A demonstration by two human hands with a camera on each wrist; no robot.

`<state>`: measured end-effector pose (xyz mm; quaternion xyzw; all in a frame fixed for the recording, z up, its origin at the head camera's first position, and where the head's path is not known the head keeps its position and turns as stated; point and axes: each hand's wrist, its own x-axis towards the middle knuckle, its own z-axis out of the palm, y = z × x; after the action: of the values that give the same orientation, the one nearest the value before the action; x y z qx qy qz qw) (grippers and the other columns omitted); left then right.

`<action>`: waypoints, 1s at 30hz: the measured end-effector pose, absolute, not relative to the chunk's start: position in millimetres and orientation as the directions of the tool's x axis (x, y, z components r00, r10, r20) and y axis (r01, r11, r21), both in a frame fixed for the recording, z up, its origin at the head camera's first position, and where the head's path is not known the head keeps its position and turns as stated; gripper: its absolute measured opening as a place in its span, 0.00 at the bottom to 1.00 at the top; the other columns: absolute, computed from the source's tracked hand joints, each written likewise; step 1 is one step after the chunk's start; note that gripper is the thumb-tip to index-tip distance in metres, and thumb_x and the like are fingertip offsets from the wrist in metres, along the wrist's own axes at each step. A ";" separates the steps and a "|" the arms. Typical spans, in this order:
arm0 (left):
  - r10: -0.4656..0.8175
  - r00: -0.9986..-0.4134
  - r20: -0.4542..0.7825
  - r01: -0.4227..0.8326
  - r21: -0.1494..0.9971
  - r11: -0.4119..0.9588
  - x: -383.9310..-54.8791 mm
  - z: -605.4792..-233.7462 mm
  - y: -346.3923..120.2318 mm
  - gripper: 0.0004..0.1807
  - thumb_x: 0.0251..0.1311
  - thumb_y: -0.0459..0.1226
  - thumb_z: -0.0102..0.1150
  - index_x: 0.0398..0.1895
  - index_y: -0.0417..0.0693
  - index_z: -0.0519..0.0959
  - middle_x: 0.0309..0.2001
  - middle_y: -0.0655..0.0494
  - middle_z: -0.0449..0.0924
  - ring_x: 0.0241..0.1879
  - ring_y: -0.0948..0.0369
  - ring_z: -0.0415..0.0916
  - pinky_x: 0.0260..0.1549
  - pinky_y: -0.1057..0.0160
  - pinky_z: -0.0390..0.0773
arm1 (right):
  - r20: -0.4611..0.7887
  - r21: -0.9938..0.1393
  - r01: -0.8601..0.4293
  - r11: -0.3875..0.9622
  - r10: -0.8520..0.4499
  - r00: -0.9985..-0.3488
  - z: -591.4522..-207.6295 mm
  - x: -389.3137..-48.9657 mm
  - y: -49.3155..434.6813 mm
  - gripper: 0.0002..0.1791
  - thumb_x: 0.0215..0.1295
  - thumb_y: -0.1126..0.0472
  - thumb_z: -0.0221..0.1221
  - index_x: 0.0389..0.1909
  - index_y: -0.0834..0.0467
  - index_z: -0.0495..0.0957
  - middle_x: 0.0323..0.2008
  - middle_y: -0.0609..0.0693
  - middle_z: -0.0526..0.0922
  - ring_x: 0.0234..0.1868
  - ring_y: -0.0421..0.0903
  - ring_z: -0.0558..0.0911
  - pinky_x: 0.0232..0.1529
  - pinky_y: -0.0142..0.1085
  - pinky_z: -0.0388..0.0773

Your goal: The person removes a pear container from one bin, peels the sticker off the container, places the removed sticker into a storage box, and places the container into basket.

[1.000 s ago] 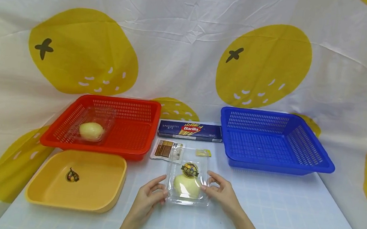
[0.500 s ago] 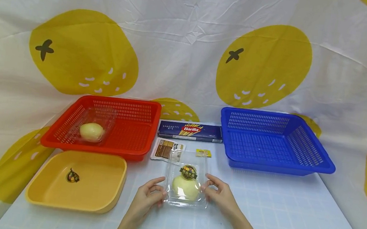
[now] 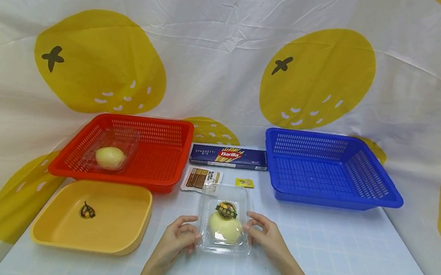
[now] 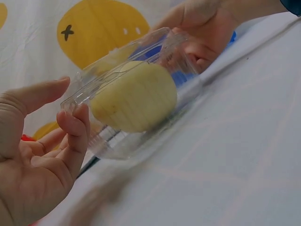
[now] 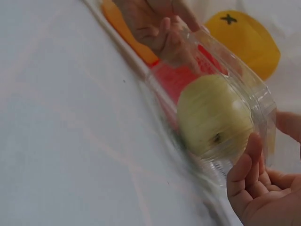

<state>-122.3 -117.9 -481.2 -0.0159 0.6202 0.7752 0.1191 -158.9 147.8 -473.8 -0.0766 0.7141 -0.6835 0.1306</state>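
Head view: a clear plastic clamshell container (image 3: 226,220) is at centre, between the left hand (image 3: 181,238) and right hand (image 3: 264,235); the hands are apart, each pinching one side edge. Contact between its base and the pale-blue checked table (image 3: 333,259) cannot be confirmed. Caution: uneven grip could tip it and roll the pale yellow-green round fruit (image 3: 226,232) inside; squeezing could flex the thin walls. Far travel could catch the flat white-and-brown pouch (image 3: 197,179). Leftward, the orange-yellow rectangular tray (image 3: 108,229) limits movement; more room lies right, nearer than the blue perforated basket (image 3: 336,198).
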 end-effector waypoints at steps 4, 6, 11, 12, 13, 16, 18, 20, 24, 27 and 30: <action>0.195 -0.964 -0.179 -0.217 0.957 -0.191 -122.0 -481.9 -119.1 0.32 0.50 0.27 0.62 0.59 0.29 0.61 0.29 0.54 0.75 0.19 0.63 0.70 0.20 0.70 0.73 | -0.081 -0.997 0.073 0.037 -0.307 -0.948 -475.2 -158.1 151.3 0.31 0.58 0.67 0.60 0.60 0.76 0.62 0.34 0.50 0.75 0.21 0.38 0.73 0.25 0.29 0.75; 0.214 -0.960 -0.180 -0.222 0.956 -0.193 -121.6 -482.7 -119.9 0.33 0.50 0.27 0.62 0.59 0.29 0.60 0.29 0.54 0.75 0.18 0.64 0.70 0.20 0.70 0.73 | -0.083 -0.997 0.078 0.028 -0.315 -0.946 -475.4 -157.9 152.6 0.32 0.57 0.67 0.61 0.59 0.76 0.62 0.33 0.50 0.75 0.20 0.38 0.73 0.25 0.30 0.75; 0.220 -0.956 -0.192 -0.229 0.960 -0.158 -122.2 -481.2 -122.7 0.34 0.48 0.28 0.65 0.59 0.30 0.61 0.34 0.51 0.74 0.23 0.62 0.73 0.24 0.68 0.75 | -0.096 -0.995 0.094 0.023 -0.341 -0.935 -475.1 -157.8 154.5 0.34 0.57 0.66 0.62 0.61 0.75 0.61 0.32 0.49 0.75 0.21 0.38 0.73 0.25 0.31 0.75; 0.213 -0.960 -0.182 -0.214 0.966 -0.143 -123.0 -480.4 -123.3 0.35 0.47 0.27 0.66 0.59 0.31 0.62 0.36 0.50 0.73 0.25 0.62 0.73 0.25 0.68 0.76 | -0.099 -0.995 0.095 0.029 -0.348 -0.932 -475.0 -158.0 154.8 0.34 0.57 0.66 0.62 0.61 0.75 0.61 0.33 0.49 0.75 0.21 0.38 0.73 0.26 0.31 0.76; 0.201 -0.966 -0.164 -0.190 0.974 -0.119 -124.1 -479.3 -123.8 0.35 0.47 0.27 0.66 0.59 0.32 0.63 0.38 0.48 0.73 0.27 0.61 0.74 0.27 0.68 0.76 | -0.102 -0.995 0.095 0.038 -0.355 -0.929 -475.0 -158.3 155.3 0.34 0.58 0.66 0.62 0.62 0.74 0.60 0.33 0.50 0.75 0.22 0.38 0.74 0.26 0.31 0.76; 0.125 -0.990 -0.067 -0.075 0.995 -0.061 -129.1 -476.3 -123.3 0.33 0.46 0.26 0.67 0.58 0.33 0.66 0.44 0.42 0.71 0.34 0.61 0.74 0.31 0.70 0.76 | -0.115 -0.993 0.096 0.071 -0.364 -0.924 -474.3 -159.4 156.1 0.34 0.60 0.64 0.61 0.63 0.73 0.59 0.34 0.51 0.76 0.23 0.40 0.75 0.28 0.33 0.78; 0.058 -0.998 0.016 0.015 0.999 -0.030 -133.5 -474.1 -121.0 0.30 0.46 0.26 0.67 0.56 0.32 0.69 0.45 0.38 0.71 0.35 0.60 0.73 0.33 0.71 0.76 | -0.121 -0.991 0.094 0.091 -0.360 -0.925 -473.5 -160.6 156.5 0.34 0.60 0.63 0.60 0.64 0.73 0.59 0.35 0.52 0.77 0.24 0.41 0.76 0.29 0.34 0.79; -0.003 -0.995 0.103 0.103 0.995 -0.013 -138.2 -471.8 -116.8 0.27 0.47 0.25 0.67 0.53 0.30 0.72 0.44 0.35 0.73 0.36 0.58 0.73 0.34 0.71 0.76 | -0.125 -0.990 0.095 0.101 -0.354 -0.927 -472.3 -161.6 156.3 0.36 0.60 0.63 0.61 0.65 0.71 0.57 0.35 0.53 0.77 0.24 0.42 0.76 0.29 0.35 0.79; -0.037 -0.963 0.268 0.268 0.964 0.007 -148.0 -464.5 -106.0 0.21 0.45 0.21 0.67 0.46 0.27 0.76 0.40 0.33 0.76 0.37 0.51 0.74 0.36 0.69 0.78 | -0.121 -0.990 0.089 0.109 -0.332 -0.936 -470.4 -164.5 155.3 0.41 0.57 0.64 0.62 0.69 0.64 0.54 0.35 0.54 0.76 0.24 0.42 0.75 0.28 0.33 0.78; -0.007 -0.933 0.359 0.358 0.933 0.030 -153.9 -454.0 -96.4 0.19 0.44 0.19 0.65 0.43 0.27 0.78 0.37 0.35 0.78 0.38 0.46 0.75 0.37 0.65 0.78 | -0.103 -0.992 0.074 0.101 -0.329 -0.939 -470.2 -166.1 155.5 0.44 0.56 0.65 0.63 0.71 0.59 0.51 0.34 0.54 0.75 0.23 0.41 0.74 0.27 0.32 0.76; 0.026 -0.922 0.386 0.386 0.918 0.094 -156.1 -437.9 -87.2 0.18 0.44 0.20 0.65 0.42 0.30 0.79 0.36 0.39 0.81 0.38 0.46 0.76 0.40 0.64 0.75 | -0.059 -0.997 0.037 0.070 -0.353 -0.934 -471.3 -166.6 156.2 0.43 0.57 0.67 0.62 0.71 0.60 0.51 0.33 0.54 0.75 0.23 0.40 0.74 0.26 0.31 0.75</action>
<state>-156.1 -87.2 -437.9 0.1419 0.7267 0.6581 -0.1369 -166.6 156.2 -471.3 -0.1103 0.7171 -0.6728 0.1448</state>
